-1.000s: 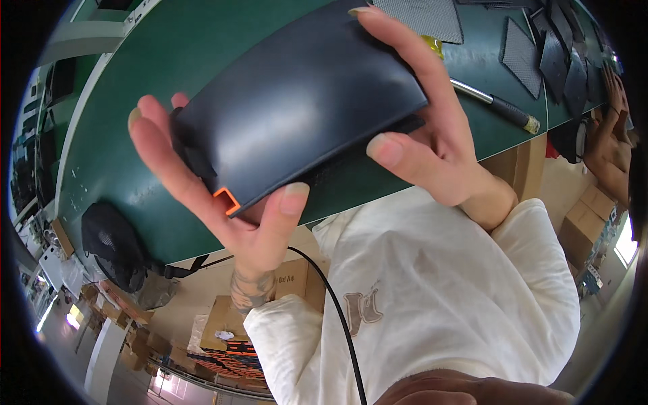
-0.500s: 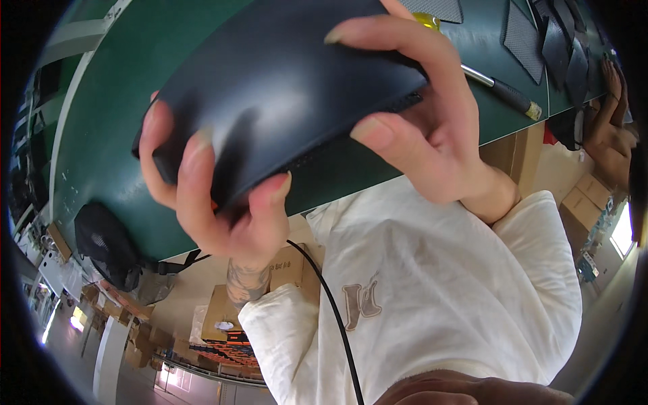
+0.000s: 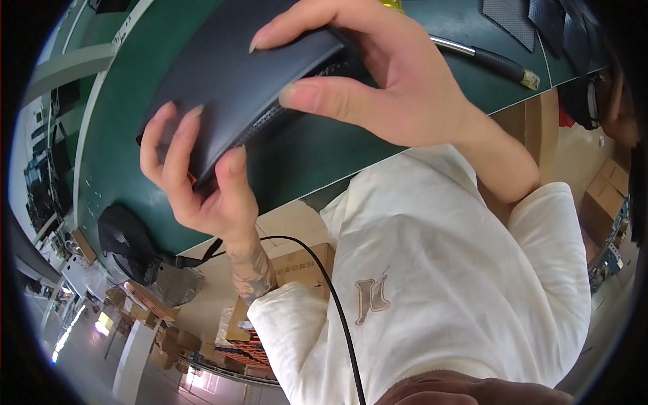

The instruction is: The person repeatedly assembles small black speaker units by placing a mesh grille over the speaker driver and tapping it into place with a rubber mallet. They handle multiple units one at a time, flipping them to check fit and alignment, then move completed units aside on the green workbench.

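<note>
Both my hands hold a smooth black curved panel [image 3: 223,81] up over the green table. Its near edge is tilted toward me and shows a dotted strip along its rim. My left hand [image 3: 209,182] grips the panel's lower left end, fingers on the outer face and thumb at the near edge. At the upper right end, my right hand [image 3: 398,94] curls its fingers over the outer face while its thumb presses the dotted rim. The panel's underside and far side are mostly hidden.
On the green table [image 3: 297,169] lies a tool with a metal shaft and black grip [image 3: 499,64]. Textured dark sheets [image 3: 509,20] lie at the far right. A black bag [image 3: 128,243] sits by the left corner. Cardboard boxes [image 3: 304,266] stand below, and a black cable [image 3: 331,290] hangs before my shirt.
The panel has tilted, bringing more of its dotted rim into view. My right hand has shifted left and up in the picture with it; my left hand stays at its end.
</note>
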`<state>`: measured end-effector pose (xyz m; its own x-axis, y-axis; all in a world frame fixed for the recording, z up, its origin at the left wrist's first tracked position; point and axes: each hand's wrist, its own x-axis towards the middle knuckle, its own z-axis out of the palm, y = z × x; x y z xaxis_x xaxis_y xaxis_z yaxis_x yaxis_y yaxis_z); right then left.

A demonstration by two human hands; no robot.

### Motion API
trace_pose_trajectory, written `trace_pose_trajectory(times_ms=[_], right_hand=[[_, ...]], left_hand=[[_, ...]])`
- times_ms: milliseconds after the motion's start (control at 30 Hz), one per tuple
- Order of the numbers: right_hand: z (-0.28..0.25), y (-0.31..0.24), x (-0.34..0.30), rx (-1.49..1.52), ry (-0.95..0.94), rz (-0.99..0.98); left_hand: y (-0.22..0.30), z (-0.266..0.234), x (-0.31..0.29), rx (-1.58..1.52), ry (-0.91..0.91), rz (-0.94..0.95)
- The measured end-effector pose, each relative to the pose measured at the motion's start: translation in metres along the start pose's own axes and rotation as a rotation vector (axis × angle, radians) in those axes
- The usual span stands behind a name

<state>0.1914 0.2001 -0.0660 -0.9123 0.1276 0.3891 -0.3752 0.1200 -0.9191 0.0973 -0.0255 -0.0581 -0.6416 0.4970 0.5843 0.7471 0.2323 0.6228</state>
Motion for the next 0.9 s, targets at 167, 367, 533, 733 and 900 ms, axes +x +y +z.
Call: trace_pose_trajectory(times_ms=[167,367,533,733,900], right_hand=[[-0.024,-0.009,0.022,-0.006,-0.145,-0.098],[-0.018,0.014,0.03,-0.093,-0.179,-0.325],[-0.025,0.016,0.034,0.024,-0.249,-0.356],[-0.009,0.008,0.017,0.027,-0.168,-0.209],[0.0,0.005,0.013,-0.01,-0.119,-0.145]], left_hand=[[-0.006,-0.012,0.014,0.079,-0.084,0.069],[-0.016,0.001,0.015,0.035,-0.044,0.139],[-0.027,0.0,0.011,-0.049,-0.037,0.167],[-0.032,0.0,0.015,-0.097,-0.034,0.158],[-0.025,0.012,0.009,-0.265,0.03,0.039]])
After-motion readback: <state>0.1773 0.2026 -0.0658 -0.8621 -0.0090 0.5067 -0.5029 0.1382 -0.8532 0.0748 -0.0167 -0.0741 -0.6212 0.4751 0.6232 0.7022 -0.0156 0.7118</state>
